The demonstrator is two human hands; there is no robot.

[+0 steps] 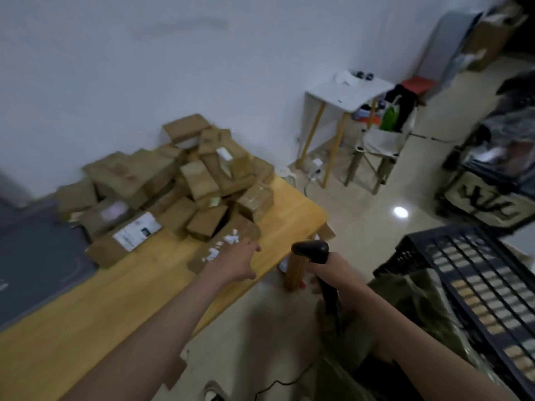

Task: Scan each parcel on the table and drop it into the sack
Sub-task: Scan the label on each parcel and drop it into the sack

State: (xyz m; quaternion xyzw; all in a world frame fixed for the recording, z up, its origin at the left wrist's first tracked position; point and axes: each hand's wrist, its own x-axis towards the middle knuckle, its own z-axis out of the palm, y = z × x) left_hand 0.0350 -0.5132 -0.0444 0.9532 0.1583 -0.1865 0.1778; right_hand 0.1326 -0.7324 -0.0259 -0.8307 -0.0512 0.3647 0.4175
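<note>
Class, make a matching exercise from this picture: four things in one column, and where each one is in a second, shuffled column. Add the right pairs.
Things:
1. scanner
2. parcels
3. crate
4. left hand

Places:
A. heaped on the table by the wall
B. on the floor at the right
C. gripped in the right hand
D. reaching over the nearest parcel at the table's edge

Pairs: 1-C, 2-A, 3-B, 4-D

White wall (144, 68) seen behind; glossy beige tiled floor (362, 233) marked by a ceiling-light reflection (400, 211). Small white side table (347, 95) with wooden legs stood against the wall, a folding chair (376, 153) just beside it.
</note>
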